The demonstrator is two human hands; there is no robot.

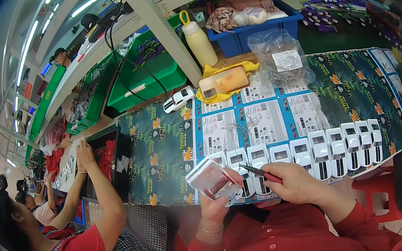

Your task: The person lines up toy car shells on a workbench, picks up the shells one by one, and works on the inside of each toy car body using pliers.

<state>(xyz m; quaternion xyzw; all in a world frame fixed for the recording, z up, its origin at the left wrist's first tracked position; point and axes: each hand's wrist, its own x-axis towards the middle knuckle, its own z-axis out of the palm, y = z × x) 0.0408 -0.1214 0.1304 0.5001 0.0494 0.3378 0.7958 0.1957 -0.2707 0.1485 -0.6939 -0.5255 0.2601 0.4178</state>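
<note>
So the counter [163,151] is covered with printed cards, and a row of white toy cars [318,152] is lined up along its near edge. A white car [213,181] is gripped in the left hand [215,203], tilted, long axis running 10 to 4 o'clock. A red-handled tool [264,172] is pinched in the right hand [296,181], tip aimed at 10 o'clock, car just beside it.

Toy assembly factory line: long shared worktop [163,151] under printed sheets, row of white plastic toy cars [313,153], green plastic parts bins [148,76], blue plastic crate [250,34], seated co-workers alongside, fluorescent strip lights [86,5] overhead.
</note>
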